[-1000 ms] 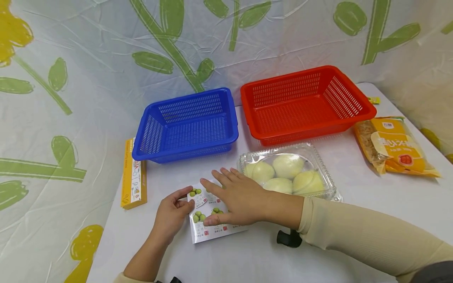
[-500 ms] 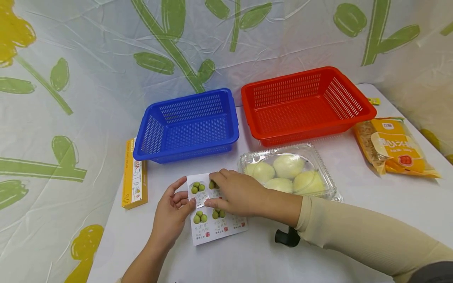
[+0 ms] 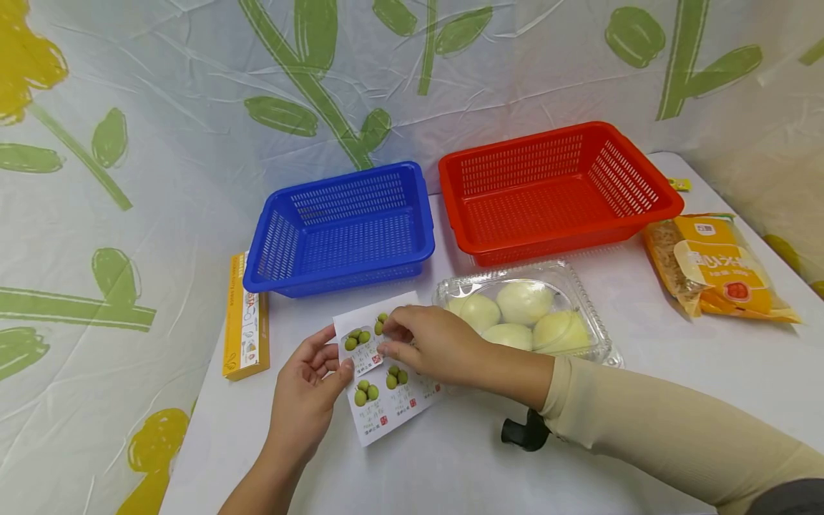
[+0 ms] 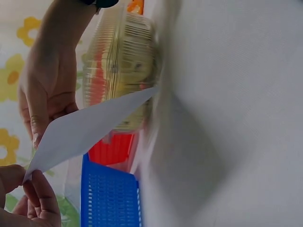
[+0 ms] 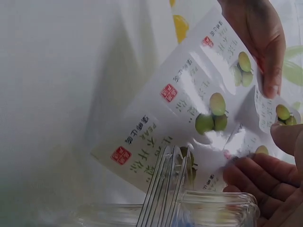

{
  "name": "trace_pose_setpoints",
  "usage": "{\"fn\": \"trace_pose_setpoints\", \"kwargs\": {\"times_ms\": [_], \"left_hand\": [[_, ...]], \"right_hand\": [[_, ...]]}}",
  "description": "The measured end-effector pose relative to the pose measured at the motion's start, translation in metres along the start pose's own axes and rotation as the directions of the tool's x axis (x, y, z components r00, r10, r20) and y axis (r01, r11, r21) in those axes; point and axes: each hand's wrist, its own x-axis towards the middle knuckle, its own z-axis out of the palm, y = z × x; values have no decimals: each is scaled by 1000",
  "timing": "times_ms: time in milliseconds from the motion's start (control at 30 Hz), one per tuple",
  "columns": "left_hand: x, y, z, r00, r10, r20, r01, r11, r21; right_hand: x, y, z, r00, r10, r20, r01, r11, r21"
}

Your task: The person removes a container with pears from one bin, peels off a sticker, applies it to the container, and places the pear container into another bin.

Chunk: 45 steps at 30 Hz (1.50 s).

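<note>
My left hand pinches the left edge of a white sticker sheet, thumb in front and fingers behind. Rows of labels with green pears, handwriting-like text and red stamps cover the sheet. It is raised at a tilt, its plain back showing in the left wrist view. At the upper left of the sheet, one pear sticker has an edge lifted and curled. My right hand pinches that sticker between thumb and bent fingers, hiding some of the upper row.
Right of the sheet stands a clear plastic clamshell box of pale yellow fruit. Behind are a blue basket and a red basket. A yellow pasta box lies at left, a yellow-orange food bag at right.
My right hand, spread flat over the sheet earlier, has drawn its fingers together to pinch the sticker. The sheet has turned slightly and its top right has risen; my left hand keeps its hold.
</note>
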Motion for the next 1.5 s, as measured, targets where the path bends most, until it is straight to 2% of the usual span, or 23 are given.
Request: {"fn": "trace_pose_setpoints", "kwargs": {"times_ms": [200,500,1033,1500], "left_hand": [[-2,3,2,1000,13,0,-13,999,-37],[-4,4,5,999,34,12,-33,998,-51],[-5,2,6,999,38,25,-37,997,-62],[-5,-3,-1,1000,-22,-12,22,1000,8]], "right_hand": [[0,0,0,1000,-13,-5,13,994,110],[-2,-1,1,999,-39,-8,40,980,197],[-2,-2,2,999,-37,-16,39,976,213],[-10,6,-9,998,29,-59,-15,973,231]]}}
